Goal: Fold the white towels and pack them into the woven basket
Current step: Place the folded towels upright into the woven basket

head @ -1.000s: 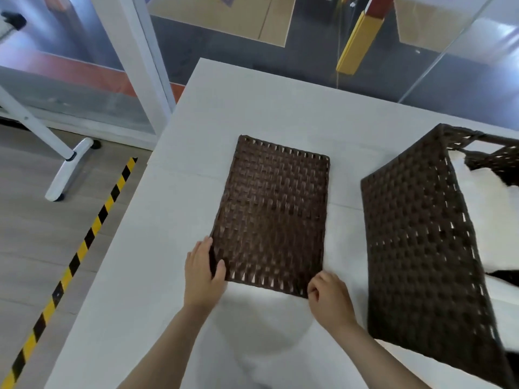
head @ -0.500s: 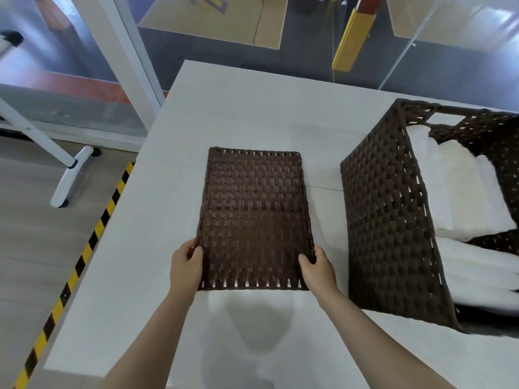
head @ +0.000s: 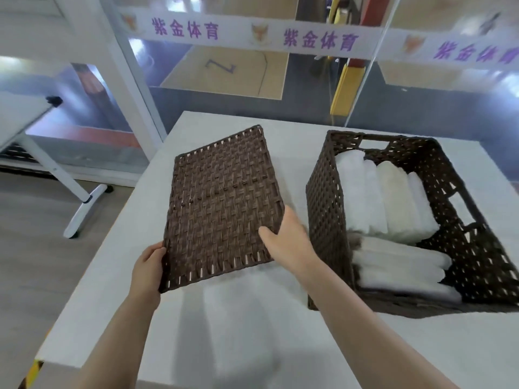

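Note:
A flat brown woven lid (head: 222,209) is lifted off the white table (head: 252,318) and tilted, its far edge raised. My left hand (head: 147,269) grips its near left corner. My right hand (head: 289,241) grips its near right edge, thumb on top. To the right stands the brown woven basket (head: 325,226), open at the top. Several folded white towels (head: 384,197) fill it, one row upright at the back and others (head: 398,269) stacked flat at the front.
The table's left edge runs close to my left arm, with wood floor and a white stand leg (head: 84,203) beyond it. A glass partition with a white post (head: 126,68) rises behind the table. Yellow-black tape (head: 35,372) marks the floor at the near left corner.
Both hands have raised the lid off the table and tilted it, and it has shifted toward the basket. My view has risen, so the whole basket and towels show.

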`<state>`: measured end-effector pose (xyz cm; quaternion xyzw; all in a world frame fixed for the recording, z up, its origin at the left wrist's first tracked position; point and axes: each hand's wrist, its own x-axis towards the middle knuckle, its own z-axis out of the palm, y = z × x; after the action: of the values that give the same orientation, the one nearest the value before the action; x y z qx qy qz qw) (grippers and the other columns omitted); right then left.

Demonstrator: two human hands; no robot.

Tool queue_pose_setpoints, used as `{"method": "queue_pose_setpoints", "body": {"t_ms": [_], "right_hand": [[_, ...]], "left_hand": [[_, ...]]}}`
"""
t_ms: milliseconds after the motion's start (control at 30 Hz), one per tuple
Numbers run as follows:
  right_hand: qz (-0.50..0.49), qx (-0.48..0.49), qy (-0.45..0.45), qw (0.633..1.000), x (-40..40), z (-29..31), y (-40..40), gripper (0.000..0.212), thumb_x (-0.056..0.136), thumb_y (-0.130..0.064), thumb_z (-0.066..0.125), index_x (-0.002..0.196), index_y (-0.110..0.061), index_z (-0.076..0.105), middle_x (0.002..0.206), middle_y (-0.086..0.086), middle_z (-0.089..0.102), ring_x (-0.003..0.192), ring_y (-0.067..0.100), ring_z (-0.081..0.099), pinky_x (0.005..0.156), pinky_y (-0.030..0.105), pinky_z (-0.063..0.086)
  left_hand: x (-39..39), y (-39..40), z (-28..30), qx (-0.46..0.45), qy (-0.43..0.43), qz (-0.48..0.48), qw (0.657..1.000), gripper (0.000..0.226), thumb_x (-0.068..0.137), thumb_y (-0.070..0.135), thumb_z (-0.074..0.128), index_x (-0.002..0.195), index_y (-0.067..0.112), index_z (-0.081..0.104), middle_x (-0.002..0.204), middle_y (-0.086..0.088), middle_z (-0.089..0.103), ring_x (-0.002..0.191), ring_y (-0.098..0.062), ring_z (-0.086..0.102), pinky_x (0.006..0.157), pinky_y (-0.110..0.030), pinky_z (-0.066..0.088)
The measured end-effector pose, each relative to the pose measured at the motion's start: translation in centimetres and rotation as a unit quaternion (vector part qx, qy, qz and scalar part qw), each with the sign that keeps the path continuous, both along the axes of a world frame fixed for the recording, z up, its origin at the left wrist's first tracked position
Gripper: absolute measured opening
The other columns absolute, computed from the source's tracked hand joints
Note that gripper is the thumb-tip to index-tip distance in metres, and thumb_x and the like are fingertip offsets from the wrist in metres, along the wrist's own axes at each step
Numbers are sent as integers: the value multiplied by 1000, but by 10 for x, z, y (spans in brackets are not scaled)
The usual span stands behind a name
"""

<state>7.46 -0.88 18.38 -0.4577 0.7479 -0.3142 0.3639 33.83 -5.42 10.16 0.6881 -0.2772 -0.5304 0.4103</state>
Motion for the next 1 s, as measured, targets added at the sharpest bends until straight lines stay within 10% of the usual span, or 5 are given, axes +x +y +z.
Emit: {"method": "queue_pose_setpoints", "body": {"t_ms": [133,500,700,1000], "right_hand": [[31,-31,36,998,-39,47,24,52,89,-37,56,132,-17,36,125,1,47,111,20,52,97,40,46],[-82,-99,37,991,-188,68,131,19,97,-28,54,116,-30,49,92,-17,63,74,-3,62,58,11,43],[-184,-94,68,976,-239,48,175,46,96,-38,55,137,-23,43,118,-14,58,110,10,57,92,31,47],[-248,-95,112,958,-280,22,213,36,92,-35,57,123,-18,57,113,-8,58,117,20,50,98,46,47]], "left_hand": [[-39,15,38,-29,49,-23,998,24,97,12,46,94,23,67,91,-3,69,76,-18,65,69,-32,51],[-190,94,98,-79,35,-104,991,24,96,13,43,105,21,64,98,-2,72,82,-18,67,65,-34,53],[-251,125,110,-78,1,-147,986,23,97,20,43,102,32,62,97,1,72,83,-21,70,57,-35,54],[-301,153,104,-97,-40,-200,974,23,98,24,40,100,38,58,100,4,67,86,-21,67,69,-47,60]]}}
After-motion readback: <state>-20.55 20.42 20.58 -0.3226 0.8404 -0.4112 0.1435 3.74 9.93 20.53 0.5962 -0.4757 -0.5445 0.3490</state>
